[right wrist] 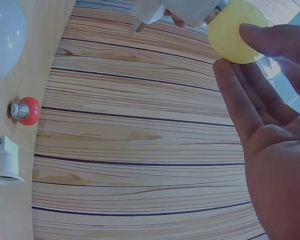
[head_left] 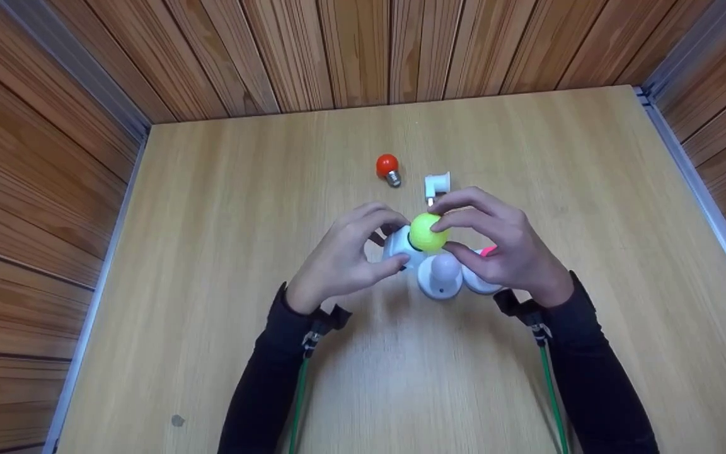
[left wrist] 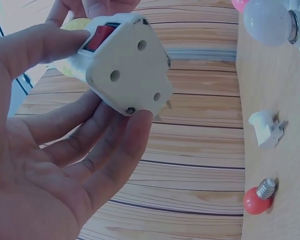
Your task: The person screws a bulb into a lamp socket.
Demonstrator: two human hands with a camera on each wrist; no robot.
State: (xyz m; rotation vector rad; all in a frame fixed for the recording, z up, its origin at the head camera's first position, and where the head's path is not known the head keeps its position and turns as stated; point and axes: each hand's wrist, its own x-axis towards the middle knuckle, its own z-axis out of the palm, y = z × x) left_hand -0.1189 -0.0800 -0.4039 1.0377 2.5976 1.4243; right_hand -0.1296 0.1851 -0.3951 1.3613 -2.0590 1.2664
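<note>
My left hand (head_left: 353, 255) grips a white plug-in lamp socket (left wrist: 135, 65) raised over the table, the thumb beside its red rocker switch (left wrist: 99, 37). Metal prongs stick out of the socket's far side in the left wrist view. With thumb and fingertips, my right hand (head_left: 508, 236) pinches a round yellow bulb (head_left: 426, 234) at the socket's mouth. Part of the bulb's metal thread shows between the yellow globe and the white housing in the right wrist view. Below the hands stands a white bulb (head_left: 445, 268) in a round white base.
A pink bulb (head_left: 489, 251) on another round white base (head_left: 481, 282) is partly hidden by my right hand. Farther back lie a red bulb (head_left: 387, 165) with a silver screw thread and a small white plug socket (head_left: 440, 182). Wood-plank walls (head_left: 357, 57) bound the table.
</note>
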